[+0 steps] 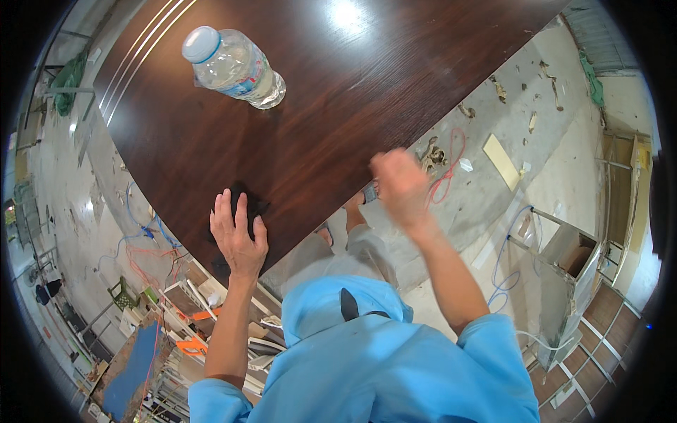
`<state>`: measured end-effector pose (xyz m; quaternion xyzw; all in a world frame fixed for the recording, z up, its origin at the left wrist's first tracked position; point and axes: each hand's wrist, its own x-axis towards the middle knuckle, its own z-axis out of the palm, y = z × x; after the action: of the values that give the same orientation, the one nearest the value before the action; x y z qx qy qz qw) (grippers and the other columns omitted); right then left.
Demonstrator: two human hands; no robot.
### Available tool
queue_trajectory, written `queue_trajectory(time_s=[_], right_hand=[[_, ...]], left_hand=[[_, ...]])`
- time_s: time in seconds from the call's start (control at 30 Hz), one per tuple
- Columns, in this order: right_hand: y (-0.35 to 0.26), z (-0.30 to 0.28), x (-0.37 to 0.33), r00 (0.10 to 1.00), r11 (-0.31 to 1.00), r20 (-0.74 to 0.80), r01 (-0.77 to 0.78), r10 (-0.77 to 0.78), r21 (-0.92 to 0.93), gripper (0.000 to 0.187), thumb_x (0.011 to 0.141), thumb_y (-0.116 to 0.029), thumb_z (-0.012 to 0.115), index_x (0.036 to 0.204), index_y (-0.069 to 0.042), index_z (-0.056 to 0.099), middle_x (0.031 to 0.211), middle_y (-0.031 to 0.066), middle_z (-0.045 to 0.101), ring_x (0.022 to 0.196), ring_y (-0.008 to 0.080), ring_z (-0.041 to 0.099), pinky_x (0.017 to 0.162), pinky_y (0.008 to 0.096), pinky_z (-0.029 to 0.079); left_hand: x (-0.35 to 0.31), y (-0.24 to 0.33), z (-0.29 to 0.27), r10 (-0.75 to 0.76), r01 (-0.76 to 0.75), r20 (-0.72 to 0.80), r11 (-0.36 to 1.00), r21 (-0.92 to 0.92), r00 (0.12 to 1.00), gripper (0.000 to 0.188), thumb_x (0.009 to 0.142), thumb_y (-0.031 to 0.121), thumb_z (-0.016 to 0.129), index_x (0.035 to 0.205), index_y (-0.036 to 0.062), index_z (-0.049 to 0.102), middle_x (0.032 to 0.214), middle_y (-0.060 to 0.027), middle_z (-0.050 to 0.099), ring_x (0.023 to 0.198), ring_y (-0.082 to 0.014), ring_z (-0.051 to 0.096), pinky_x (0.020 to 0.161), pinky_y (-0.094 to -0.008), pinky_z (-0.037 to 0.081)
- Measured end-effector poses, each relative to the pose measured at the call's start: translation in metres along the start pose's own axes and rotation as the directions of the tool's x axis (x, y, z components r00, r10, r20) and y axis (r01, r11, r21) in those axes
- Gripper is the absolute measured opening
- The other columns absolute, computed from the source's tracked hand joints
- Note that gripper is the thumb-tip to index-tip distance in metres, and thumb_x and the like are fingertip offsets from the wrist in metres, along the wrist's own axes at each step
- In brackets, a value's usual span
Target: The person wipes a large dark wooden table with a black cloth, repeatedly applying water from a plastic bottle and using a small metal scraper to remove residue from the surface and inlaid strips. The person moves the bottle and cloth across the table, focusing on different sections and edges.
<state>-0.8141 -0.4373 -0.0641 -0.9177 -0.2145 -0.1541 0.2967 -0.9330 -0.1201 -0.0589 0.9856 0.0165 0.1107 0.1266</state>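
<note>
A dark brown wood-grain board or tabletop (310, 120) spreads out in front of me. My left hand (240, 236) is over a bunched black cloth (243, 195) near the board's close left edge, its fingers curved over it. Parts of the cloth show beyond the fingertips and beside the wrist; the rest is hidden under the palm. My right hand (402, 187) is at the board's right edge, smeared by motion. It looks curled, but its fingers are not clear. Toward the far left of the board stands a clear plastic bottle (243, 74) with a white cap and a blue label.
Crumpled scraps (431, 151), a red cord (448, 173) and a pale strip (501, 162) lie on the concrete floor at right. A grey metal cabinet (564, 289) stands at lower right. At lower left are cluttered boards and an orange-handled saw (192, 346).
</note>
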Motion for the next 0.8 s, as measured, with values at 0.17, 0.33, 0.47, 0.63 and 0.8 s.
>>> queue_trajectory(time_s=[0.17, 0.33, 0.47, 0.63, 0.8], right_hand=[[0.015, -0.017, 0.031, 0.991, 0.992, -0.050, -0.123, 0.121, -0.033, 0.009, 0.090, -0.002, 0.073, 0.098, -0.005, 0.070, 0.085, 0.0111, 0.064, 0.076, 0.0300, 0.065, 0.064, 0.0396, 0.054], [-0.054, 0.009, -0.012, 0.986, 0.971, 0.158, 0.016, -0.055, 0.239, 0.014, 0.085, -0.003, 0.075, 0.096, -0.005, 0.067, 0.084, 0.0105, 0.062, 0.074, 0.0291, 0.064, 0.062, 0.0409, 0.053], [0.038, -0.007, -0.002, 0.983, 0.985, 0.097, -0.163, 0.157, 0.063, 0.009, 0.092, -0.005, 0.075, 0.096, -0.004, 0.067, 0.083, 0.0132, 0.062, 0.074, 0.0318, 0.064, 0.060, 0.0434, 0.049], [0.154, -0.057, 0.066, 0.968, 0.949, -0.147, -0.230, 0.202, -0.214, 0.007, 0.095, -0.008, 0.073, 0.095, -0.005, 0.067, 0.088, 0.0119, 0.066, 0.079, 0.0334, 0.067, 0.067, 0.0418, 0.052], [0.174, -0.092, 0.077, 0.791, 0.859, -0.373, -0.512, 0.485, 0.033, 0.007, 0.097, -0.006, 0.071, 0.100, -0.001, 0.071, 0.088, 0.0106, 0.069, 0.076, 0.0239, 0.066, 0.071, 0.0362, 0.052]], left_hand=[[-0.003, -0.001, 0.002, -0.050, 0.048, 0.054, 0.998, 0.040, 0.997, 0.059, 0.089, 0.014, 0.070, 0.147, 0.0050, 0.060, 0.161, -0.0203, 0.046, 0.151, -0.0404, 0.041, 0.122, -0.0583, 0.033], [0.002, 0.000, 0.004, -0.018, 0.018, 0.023, 1.000, 0.024, 1.000, 0.058, 0.090, 0.014, 0.068, 0.147, 0.0047, 0.059, 0.161, -0.0215, 0.047, 0.150, -0.0412, 0.042, 0.122, -0.0586, 0.032], [-0.002, 0.006, 0.008, -0.049, 0.044, 0.062, 0.996, 0.082, 0.997, 0.061, 0.094, 0.018, 0.064, 0.153, 0.0036, 0.054, 0.165, -0.0235, 0.040, 0.153, -0.0436, 0.036, 0.123, -0.0619, 0.028], [0.003, 0.089, 0.039, 0.120, -0.129, 0.142, 0.990, 0.054, 0.983, 0.069, 0.094, 0.026, 0.061, 0.159, 0.0071, 0.047, 0.167, -0.0234, 0.037, 0.156, -0.0451, 0.031, 0.122, -0.0673, 0.027], [0.120, 0.247, 0.116, 0.304, -0.280, 0.080, 0.933, -0.228, 0.949, 0.062, 0.090, 0.020, 0.067, 0.149, 0.0049, 0.057, 0.160, -0.0171, 0.048, 0.152, -0.0343, 0.040, 0.123, -0.0548, 0.032]])
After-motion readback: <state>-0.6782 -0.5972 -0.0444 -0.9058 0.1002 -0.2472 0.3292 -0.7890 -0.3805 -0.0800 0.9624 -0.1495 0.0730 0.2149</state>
